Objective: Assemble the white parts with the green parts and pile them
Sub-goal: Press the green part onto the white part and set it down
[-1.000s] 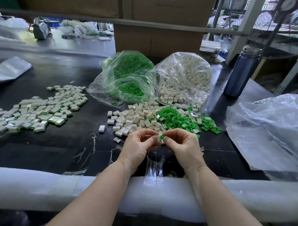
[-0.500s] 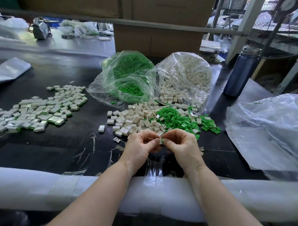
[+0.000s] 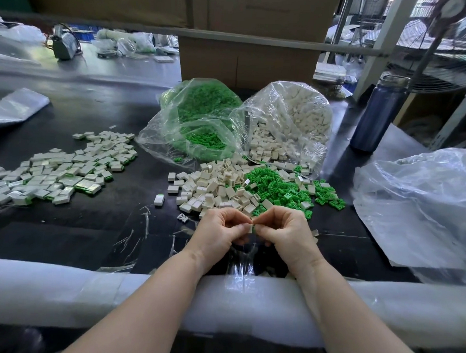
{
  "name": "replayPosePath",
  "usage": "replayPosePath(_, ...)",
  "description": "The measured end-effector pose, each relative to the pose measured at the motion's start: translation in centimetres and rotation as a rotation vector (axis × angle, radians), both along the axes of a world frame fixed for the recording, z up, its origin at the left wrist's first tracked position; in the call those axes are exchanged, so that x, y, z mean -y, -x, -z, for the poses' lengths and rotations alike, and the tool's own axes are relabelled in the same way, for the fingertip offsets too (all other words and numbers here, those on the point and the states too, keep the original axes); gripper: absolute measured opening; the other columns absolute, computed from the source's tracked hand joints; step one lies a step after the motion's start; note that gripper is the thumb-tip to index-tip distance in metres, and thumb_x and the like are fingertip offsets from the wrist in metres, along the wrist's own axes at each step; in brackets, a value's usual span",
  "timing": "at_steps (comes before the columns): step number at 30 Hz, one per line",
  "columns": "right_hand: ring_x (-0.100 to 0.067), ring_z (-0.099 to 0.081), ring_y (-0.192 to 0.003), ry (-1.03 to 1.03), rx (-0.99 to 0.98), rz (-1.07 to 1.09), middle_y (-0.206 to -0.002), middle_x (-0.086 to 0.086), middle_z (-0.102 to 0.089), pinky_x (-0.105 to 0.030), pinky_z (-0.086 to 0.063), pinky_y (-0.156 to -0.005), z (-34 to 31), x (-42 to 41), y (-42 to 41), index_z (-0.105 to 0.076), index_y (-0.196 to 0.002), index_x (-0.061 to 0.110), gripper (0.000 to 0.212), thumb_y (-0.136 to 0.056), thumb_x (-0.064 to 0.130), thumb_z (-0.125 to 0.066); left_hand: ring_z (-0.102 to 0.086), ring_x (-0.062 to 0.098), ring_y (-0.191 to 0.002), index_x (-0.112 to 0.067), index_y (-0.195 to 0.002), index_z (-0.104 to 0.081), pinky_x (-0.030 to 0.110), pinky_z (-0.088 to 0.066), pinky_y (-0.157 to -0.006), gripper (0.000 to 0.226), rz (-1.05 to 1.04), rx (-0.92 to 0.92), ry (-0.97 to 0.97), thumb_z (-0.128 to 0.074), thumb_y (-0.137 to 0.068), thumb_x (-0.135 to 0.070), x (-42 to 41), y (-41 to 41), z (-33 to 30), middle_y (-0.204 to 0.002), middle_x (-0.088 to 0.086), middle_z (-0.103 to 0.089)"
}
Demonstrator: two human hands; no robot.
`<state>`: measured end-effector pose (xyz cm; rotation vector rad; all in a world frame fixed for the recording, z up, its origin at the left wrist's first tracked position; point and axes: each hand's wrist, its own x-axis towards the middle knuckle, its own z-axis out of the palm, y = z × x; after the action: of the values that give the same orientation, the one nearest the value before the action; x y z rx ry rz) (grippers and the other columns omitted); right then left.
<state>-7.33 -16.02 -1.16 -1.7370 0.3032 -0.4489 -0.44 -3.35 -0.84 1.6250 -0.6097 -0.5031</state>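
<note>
hands (image 3: 253, 230): 2 | parts bags (image 3: 199, 127): 2 | bottle (image 3: 379, 113): 1 | loose parts (image 3: 226, 186): too many to count

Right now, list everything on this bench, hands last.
assembled pile: many, white with green edges, left of table
loose white parts: many, centre
loose green parts: many, right of the white ones
green bag: one, clear, behind centre
white bag: one, clear, right of green bag
bottle: one, dark blue, far right
empty bag: one, clear, right edge
box: one, brown, behind bags
held part: one, white, pinched between both hands
left hand: pinching it
right hand: pinching it
</note>
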Motion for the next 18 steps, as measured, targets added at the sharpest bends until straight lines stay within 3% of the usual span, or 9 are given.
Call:
replayPosePath(8, -0.001, -0.056, -0.051, -0.029, -0.010, -0.016, -0.059, 0.001, -0.063, -0.013, -0.044, -0.049, 0.24, 0.08, 0.02, -0.065, -0.066, 0.008, 0.023, -0.072, -0.014, -0.068, -0.056, -0.001, -0.050, -0.006, -0.078, -0.064, 0.011, -0.046, -0.054, 0.013, 0.046, 0.009, -0.031, -0.061, -0.084, 0.004, -0.05, 0.15, -0.16, -0.065, 0.003, -0.060)
replayPosePath(18, -0.005, -0.060, -0.057, -0.075, 0.024, 0.071, -0.060, 0.004, -0.065, -0.018, -0.049, -0.053, 0.32, 0.03, -0.38, -0.066, -0.068, 0.015, 0.021, -0.080, -0.003, -0.067, -0.060, 0.001, -0.059, -0.004, -0.102, -0.058, 0.014, -0.050, -0.057, 0.014, -0.041, -0.030, 0.095, -0.056, -0.089, 0.000, 0.21, 0.56, -0.23, -0.079, 0.005, -0.062)
